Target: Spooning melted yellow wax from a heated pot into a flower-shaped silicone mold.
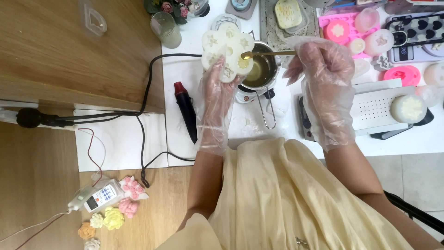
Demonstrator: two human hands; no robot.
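Observation:
Both my hands wear clear plastic gloves. My left hand holds a white silicone mould with several flower-shaped cavities, tilted over a small metal melting pot of yellowish liquid. My right hand grips a gold spoon by its handle. The spoon's bowl rests over one cavity at the mould's right edge, which shows yellow liquid in it.
A black and red tool lies left of the pot, its cable running left. Pink moulds and round white pieces crowd the right of the white table. Small wax flowers and a remote lie on the floor.

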